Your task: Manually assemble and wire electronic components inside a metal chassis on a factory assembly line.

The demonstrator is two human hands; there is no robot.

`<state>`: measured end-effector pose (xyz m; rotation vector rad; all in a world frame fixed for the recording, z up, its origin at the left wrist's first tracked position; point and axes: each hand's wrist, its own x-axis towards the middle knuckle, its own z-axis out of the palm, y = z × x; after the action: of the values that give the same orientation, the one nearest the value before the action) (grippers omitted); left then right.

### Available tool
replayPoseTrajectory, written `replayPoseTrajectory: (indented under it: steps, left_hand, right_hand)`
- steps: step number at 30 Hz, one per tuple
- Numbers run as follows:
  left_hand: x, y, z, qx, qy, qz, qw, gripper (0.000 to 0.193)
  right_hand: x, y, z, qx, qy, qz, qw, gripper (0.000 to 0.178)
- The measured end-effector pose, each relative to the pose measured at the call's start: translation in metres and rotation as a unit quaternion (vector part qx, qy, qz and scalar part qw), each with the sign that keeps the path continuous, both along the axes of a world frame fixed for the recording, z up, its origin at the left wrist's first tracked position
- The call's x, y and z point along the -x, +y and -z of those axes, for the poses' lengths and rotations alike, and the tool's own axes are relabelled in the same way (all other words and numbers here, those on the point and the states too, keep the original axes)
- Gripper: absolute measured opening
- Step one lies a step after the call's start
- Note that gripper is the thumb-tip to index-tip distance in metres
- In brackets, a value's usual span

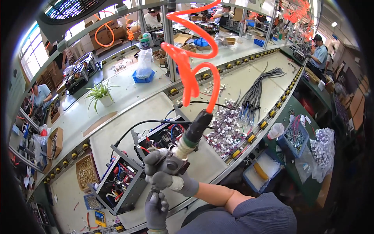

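My right hand (166, 177), in a grey glove, is wrapped around a pneumatic screwdriver (180, 153) with whitish tape and a dark upper end. A coiled orange-red air hose (183, 64) rises from it. Just below, my gloved left hand (156, 210) has its fingers pinched together close to the tool's lower end; whatever is between them is too small to make out. To the left of both hands stands an open metal housing (119, 183) with circuit boards and wires inside. Partly behind the tool is a second open housing (163, 134), with black cables running from it.
A cardboard box of small brass-coloured parts (85, 172), a blue bin (92, 202) and a yellow case (100, 218) lie at left. White connectors with wires (228, 134) and grey cables (257, 91) are piled at right. Rollers (251, 138) edge the line; several people work farther off.
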<state>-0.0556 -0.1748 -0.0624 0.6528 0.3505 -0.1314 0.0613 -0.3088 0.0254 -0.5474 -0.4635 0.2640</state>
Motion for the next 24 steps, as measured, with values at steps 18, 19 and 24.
replayPoseTrajectory:
  steps: [18, 19, 24]
  left_hand:
    - [-0.065, -0.043, -0.045, 0.013, -0.044, 0.035, 0.998, 0.032]
    - [-0.067, -0.045, -0.044, 0.013, -0.04, 0.026, 0.999, 0.032]
    - [-0.08, -0.055, -0.044, 0.064, -0.033, -0.003, 0.997, 0.029]
  right_hand:
    - [-0.024, -0.053, -0.017, 0.012, -0.016, 0.118, 0.993, 0.051]
    - [-0.021, -0.045, -0.023, 0.013, -0.009, 0.202, 0.979, 0.056]
    - [-0.02, -0.06, -0.026, 0.008, -0.021, 0.189, 0.982, 0.055]
